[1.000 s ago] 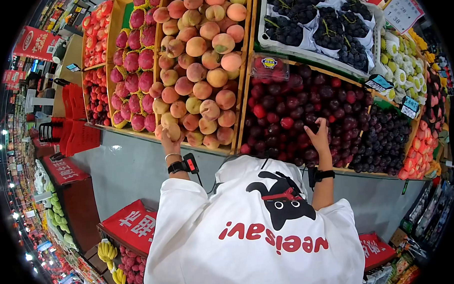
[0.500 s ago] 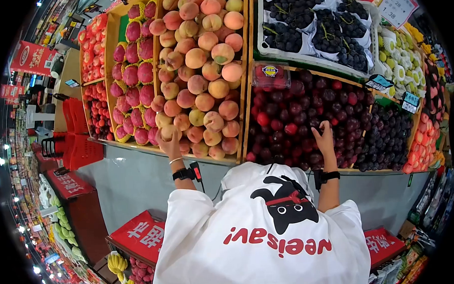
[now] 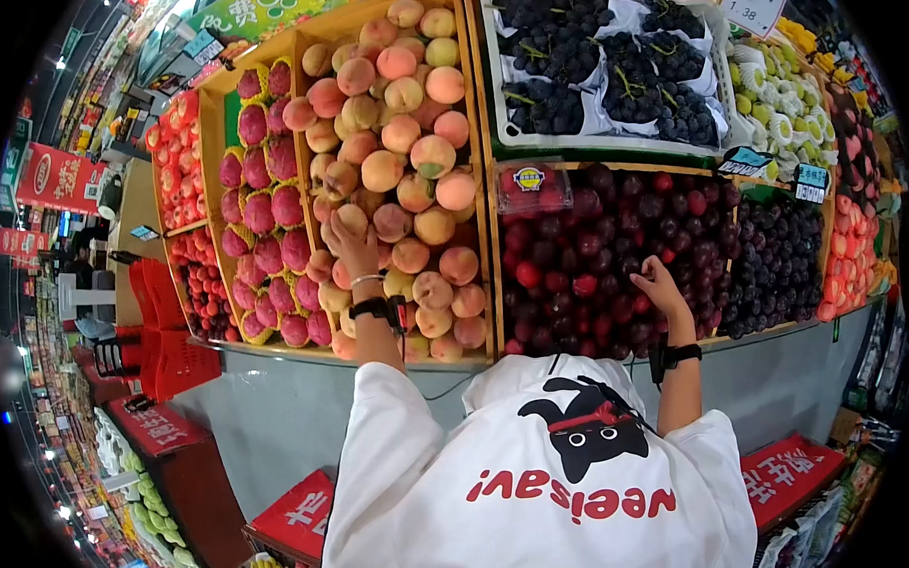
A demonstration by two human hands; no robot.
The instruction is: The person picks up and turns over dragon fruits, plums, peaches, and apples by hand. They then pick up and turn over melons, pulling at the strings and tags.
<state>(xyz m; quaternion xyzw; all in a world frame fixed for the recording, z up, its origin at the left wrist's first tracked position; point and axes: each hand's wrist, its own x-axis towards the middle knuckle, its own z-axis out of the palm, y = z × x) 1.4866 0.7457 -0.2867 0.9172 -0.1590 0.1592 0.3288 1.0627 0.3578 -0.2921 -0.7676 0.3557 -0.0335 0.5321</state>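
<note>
My left hand (image 3: pixel 353 249) reaches into the bin of peaches, its fingers wrapped over a pale peach (image 3: pixel 350 220) among the others. A band and a dark strap circle that wrist. Over the dark red plums (image 3: pixel 588 244) hovers my right hand (image 3: pixel 661 285), thumb and forefinger curved and a little apart. I see nothing between them; its other fingers are partly hidden. Beside the peaches lie dragon fruit (image 3: pixel 255 161) in yellow foam nets.
A white crate (image 3: pixel 610 148) of dark grapes stands behind the plums. Wooden dividers (image 3: pixel 488 233) separate the bins. A clear plastic box (image 3: pixel 533 186) rests on the plums' back corner. Red shopping baskets (image 3: pixel 166 334) are at the left, with darker small fruit (image 3: pixel 774 263) at the right.
My left hand has moved farther back over the peaches, with a pale peach under its fingers in both frames. My right hand stays over the plums. The view has shifted slightly.
</note>
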